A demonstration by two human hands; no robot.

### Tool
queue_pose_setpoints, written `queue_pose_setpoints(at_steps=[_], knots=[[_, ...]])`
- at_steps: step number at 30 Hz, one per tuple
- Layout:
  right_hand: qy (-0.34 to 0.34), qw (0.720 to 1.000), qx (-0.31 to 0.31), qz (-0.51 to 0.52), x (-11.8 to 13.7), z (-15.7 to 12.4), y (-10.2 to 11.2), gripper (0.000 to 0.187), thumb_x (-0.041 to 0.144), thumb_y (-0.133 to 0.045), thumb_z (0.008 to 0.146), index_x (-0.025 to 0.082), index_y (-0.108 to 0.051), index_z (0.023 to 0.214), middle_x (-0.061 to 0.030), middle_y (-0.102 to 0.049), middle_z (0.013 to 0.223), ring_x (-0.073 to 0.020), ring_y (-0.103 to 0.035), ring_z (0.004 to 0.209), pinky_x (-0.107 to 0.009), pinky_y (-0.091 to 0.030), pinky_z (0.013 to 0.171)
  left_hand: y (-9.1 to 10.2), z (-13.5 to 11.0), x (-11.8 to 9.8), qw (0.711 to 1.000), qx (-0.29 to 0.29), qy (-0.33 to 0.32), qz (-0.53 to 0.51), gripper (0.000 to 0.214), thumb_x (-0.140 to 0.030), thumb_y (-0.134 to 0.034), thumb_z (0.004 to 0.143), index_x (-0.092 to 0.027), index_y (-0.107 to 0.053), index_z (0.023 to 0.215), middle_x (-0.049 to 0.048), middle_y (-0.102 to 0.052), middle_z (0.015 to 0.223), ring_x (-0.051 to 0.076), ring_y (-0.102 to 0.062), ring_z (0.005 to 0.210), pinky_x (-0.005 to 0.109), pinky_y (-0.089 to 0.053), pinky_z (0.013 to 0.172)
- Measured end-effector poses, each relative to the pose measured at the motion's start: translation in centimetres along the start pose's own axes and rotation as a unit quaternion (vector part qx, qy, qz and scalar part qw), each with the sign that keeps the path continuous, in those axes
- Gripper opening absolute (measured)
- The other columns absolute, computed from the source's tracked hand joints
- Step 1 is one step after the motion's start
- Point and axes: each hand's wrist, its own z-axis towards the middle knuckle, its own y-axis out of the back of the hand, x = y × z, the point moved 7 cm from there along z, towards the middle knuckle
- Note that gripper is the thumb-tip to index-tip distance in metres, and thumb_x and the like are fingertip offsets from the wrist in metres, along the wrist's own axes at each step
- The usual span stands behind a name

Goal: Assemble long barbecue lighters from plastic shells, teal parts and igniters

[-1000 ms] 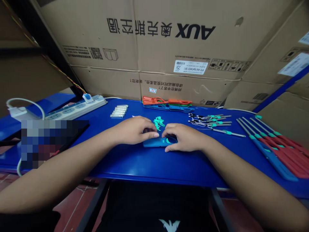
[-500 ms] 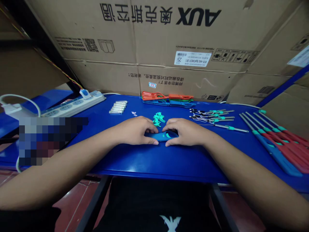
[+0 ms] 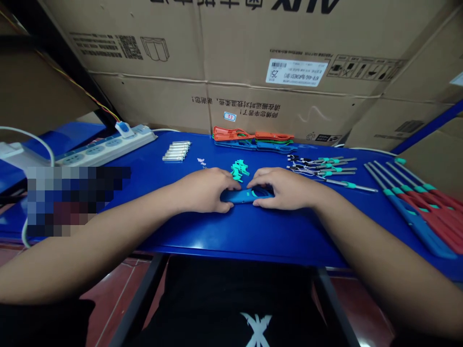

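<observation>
A blue lighter casing [image 3: 240, 196] with a bit of green on it lies flat on the table before me. My left hand [image 3: 211, 191] grips its left end between thumb and fingers. Around its right end curl the fingers and thumb of my right hand [image 3: 285, 189], hiding part of that end. Just behind the casing is a loose pile of small green plastic pieces [image 3: 239, 169]. To the right of it lie several metal lighter rods [image 3: 334, 171] with green collars, thin wires and dark ends.
Orange and blue casing halves [image 3: 255, 140] are stacked against the cardboard box [image 3: 173, 103]. Several clear tubes [image 3: 176, 151] lie at back left, near a white power strip [image 3: 106, 146]. Long-necked red and blue lighters [image 3: 423, 212] lie on the right of the blue table [image 3: 202, 233].
The camera view has tilted slightly downward, so the table sits higher in the picture. Both hands stay on the blue casing, with the right hand's grip a little farther right.
</observation>
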Motion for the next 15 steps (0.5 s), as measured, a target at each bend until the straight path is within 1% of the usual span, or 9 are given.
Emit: queue_pose_setpoints(at_steps=[4, 6, 10, 15], knots=[[-0.011, 1.000, 0.001, -0.004, -0.14, 0.02, 0.12, 0.041, 0.035, -0.071, 0.084, 0.015, -0.071, 0.120, -0.0092, -0.067, 0.109, -0.0210, -0.062, 0.092, -0.033, -0.047, 0.083, -0.01, 0.00, 0.04, 1.000, 0.001, -0.011, -0.014, 0.049, -0.025, -0.069, 0.078, -0.020, -0.066, 0.127, 0.0086, -0.071, 0.118, 0.025, -0.068, 0.104, 0.036, -0.052, 0.090], [-0.012, 1.000, 0.005, -0.010, -0.15, 0.01, 0.16, 0.041, 0.036, -0.071, 0.085, 0.016, -0.071, 0.120, -0.0091, -0.068, 0.107, -0.0208, -0.062, 0.091, -0.033, -0.047, 0.081, 0.07, 0.03, -0.04, 1.000, 0.001, -0.019, -0.021, 0.049, -0.023, -0.068, 0.079, -0.021, -0.065, 0.128, 0.0078, -0.071, 0.119, 0.024, -0.068, 0.106, 0.035, -0.052, 0.092], [-0.008, 1.000, 0.015, -0.022, 0.05, 0.08, 0.18, 0.037, 0.036, -0.071, 0.084, 0.015, -0.072, 0.115, -0.0087, -0.067, 0.102, -0.0195, -0.061, 0.085, -0.031, -0.046, 0.076, 0.18, 0.09, -0.14, 1.000, 0.007, -0.020, -0.015, 0.045, -0.024, -0.067, 0.081, -0.019, -0.066, 0.126, 0.0086, -0.071, 0.119, 0.024, -0.068, 0.107, 0.034, -0.051, 0.093], [0.010, 0.999, 0.012, -0.034, 0.54, 0.23, 0.24, 0.034, 0.035, -0.071, 0.084, 0.015, -0.073, 0.110, -0.0081, -0.066, 0.097, -0.0191, -0.061, 0.082, -0.030, -0.045, 0.075, 0.16, 0.15, -0.28, 0.999, 0.007, -0.028, -0.014, 0.046, -0.022, -0.067, 0.080, -0.018, -0.066, 0.127, 0.0088, -0.071, 0.117, 0.023, -0.068, 0.104, 0.033, -0.052, 0.091]])
